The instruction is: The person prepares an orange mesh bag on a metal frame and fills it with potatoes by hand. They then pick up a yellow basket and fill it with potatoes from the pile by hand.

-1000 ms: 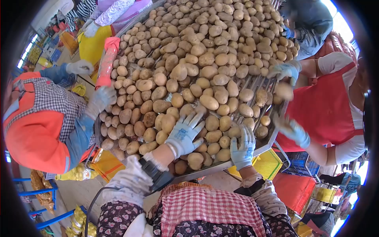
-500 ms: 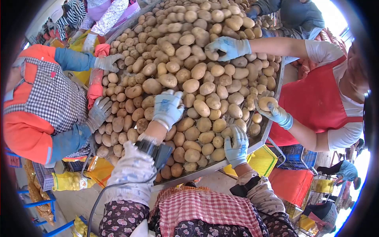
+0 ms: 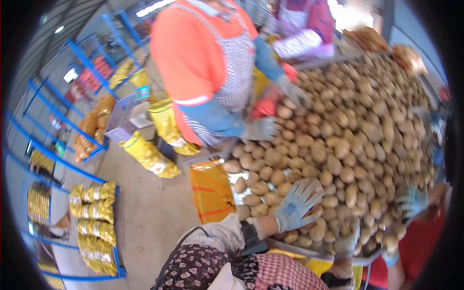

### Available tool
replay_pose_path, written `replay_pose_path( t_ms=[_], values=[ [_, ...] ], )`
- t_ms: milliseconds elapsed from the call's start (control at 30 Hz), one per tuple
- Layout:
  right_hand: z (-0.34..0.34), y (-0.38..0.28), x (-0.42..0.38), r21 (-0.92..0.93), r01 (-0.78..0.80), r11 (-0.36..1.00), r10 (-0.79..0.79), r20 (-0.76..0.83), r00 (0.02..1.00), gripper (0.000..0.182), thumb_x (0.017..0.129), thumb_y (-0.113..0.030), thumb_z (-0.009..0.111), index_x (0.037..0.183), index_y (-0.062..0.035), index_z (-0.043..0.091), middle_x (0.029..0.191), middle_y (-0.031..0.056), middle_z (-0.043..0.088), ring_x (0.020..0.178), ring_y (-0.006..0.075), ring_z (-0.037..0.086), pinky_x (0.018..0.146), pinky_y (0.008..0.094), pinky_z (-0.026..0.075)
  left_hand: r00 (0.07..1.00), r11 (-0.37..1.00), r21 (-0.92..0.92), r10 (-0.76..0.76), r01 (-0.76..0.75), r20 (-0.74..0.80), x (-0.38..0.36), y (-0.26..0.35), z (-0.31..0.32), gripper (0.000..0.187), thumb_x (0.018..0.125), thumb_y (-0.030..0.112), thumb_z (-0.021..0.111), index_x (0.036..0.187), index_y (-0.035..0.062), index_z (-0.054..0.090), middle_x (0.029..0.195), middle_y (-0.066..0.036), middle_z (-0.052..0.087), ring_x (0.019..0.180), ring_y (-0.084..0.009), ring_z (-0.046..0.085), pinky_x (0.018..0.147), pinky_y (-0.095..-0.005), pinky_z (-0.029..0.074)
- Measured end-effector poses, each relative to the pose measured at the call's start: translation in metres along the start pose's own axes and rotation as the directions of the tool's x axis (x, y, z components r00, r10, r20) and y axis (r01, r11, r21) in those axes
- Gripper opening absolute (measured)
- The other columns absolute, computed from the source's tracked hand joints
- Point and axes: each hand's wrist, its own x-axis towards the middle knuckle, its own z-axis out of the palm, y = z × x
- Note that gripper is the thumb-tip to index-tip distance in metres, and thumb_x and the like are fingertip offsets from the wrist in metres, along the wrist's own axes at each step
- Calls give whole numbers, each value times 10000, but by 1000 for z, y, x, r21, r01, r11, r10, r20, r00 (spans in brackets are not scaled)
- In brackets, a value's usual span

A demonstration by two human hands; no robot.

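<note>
My left hand (image 3: 297, 205), in a pale blue and white glove, lies on the potatoes (image 3: 342, 149) near the table's front edge, palm down with fingers spread. Nothing is gripped in it. To its right, my right hand (image 3: 345, 240) is gloved, smeared by motion and low over the front of the pile. Potatoes show at its fingertips, but whether it holds one cannot be made out. A black band circles each wrist.
A co-worker in orange (image 3: 193, 58) has both gloved hands on the pile's left side. Another in a red apron (image 3: 418, 251) reaches in at the right. An orange bag (image 3: 212, 191) hangs at the table's corner. Yellow sacks (image 3: 152, 154), a purple crate (image 3: 121, 118) and blue racks (image 3: 79, 63) stand left.
The view has swung left, bringing racks and floor into sight. My left hand has gone from half curled to spread flat. My right hand, spread before, is now blurred.
</note>
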Motion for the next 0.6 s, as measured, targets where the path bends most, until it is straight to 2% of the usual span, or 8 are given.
replay_pose_path(
  t_ms=[100, 133, 200, 233, 300, 433, 533, 600],
  values=[
    [-28, 0, 7, -197, 93, 976, -119, -125, 985, 239, 967, -336, 435, 891, -125, 519, 704, -26, 526, 588, 99, 482, 499, 214, 408, 976, 964, 166, -217, 208, 38, -69, -42, -1, 768, 798, 498, 575, 1382, 50, 355, 1398, -243, 336, 1297, -436, 296, 1083, -565, 190],
    [-14, -4, 12, -200, 82, 976, -101, -85, 991, 239, 967, -336, 435, 891, -125, 519, 704, -26, 526, 588, 99, 482, 499, 214, 408, 942, 934, 193, -322, 300, 92, -81, -50, -3, 787, 790, 501, 578, 1383, 40, 345, 1400, -248, 331, 1305, -434, 287, 1085, -560, 189],
    [19, -1, 11, -214, -149, 965, 64, -356, 932, 206, 963, -276, 431, 912, -103, 529, 742, -12, 531, 637, 96, 488, 544, 222, 423, 918, 918, 201, -372, 341, 140, -72, -48, -14, 815, 788, 507, 575, 1394, 24, 321, 1422, -256, 293, 1335, -425, 240, 1108, -539, 144],
    [-4, 9, 20, -224, -165, 961, 84, -329, 940, 206, 963, -276, 431, 912, -103, 529, 742, -12, 531, 637, 96, 488, 544, 222, 423, 894, 915, 188, -393, 357, 215, -68, -46, -15, 843, 787, 512, 571, 1404, 7, 296, 1444, -265, 256, 1365, -416, 194, 1132, -517, 100],
    [-72, 35, 48, -643, 60, 763, -160, -99, 982, 223, 945, -243, 442, 962, -51, 554, 803, 26, 561, 718, 122, 512, 632, 254, 447, 893, 911, 172, -406, 376, 197, -72, -52, -11, 840, 790, 524, 556, 1414, 27, 291, 1460, -245, 244, 1372, -414, 182, 1137, -511, 89],
    [-35, 31, 39, -861, 76, 502, -240, -55, 969, 299, 927, -172, 443, 1090, 48, 563, 1001, 111, 587, 894, 201, 529, 820, 313, 442, 884, 908, 110, -419, 404, 209, -81, -56, -14, 836, 784, 526, 567, 1419, 55, 296, 1461, -211, 270, 1372, -396, 197, 1136, -495, 118],
    [-15, 22, 29, -859, -34, 511, -156, -132, 979, 330, 925, -147, 435, 1155, 67, 539, 1113, 153, 576, 1013, 242, 535, 903, 328, 426, 862, 875, 148, -481, 461, 162, -97, -45, -57, 787, 773, 445, 606, 1387, 35, 332, 1384, -223, 362, 1314, -391, 298, 1104, -493, 195],
    [-21, 27, 31, -837, -46, 545, -183, -172, 968, 346, 924, -143, 435, 1179, 70, 531, 1153, 169, 569, 1052, 258, 531, 932, 339, 416, 692, 718, 180, -696, 672, 194, -106, -46, -87, 680, 771, 443, 577, 1271, -1, 452, 1291, -250, 423, 1239, -409, 368, 1052, -464, 269]
  ],
)
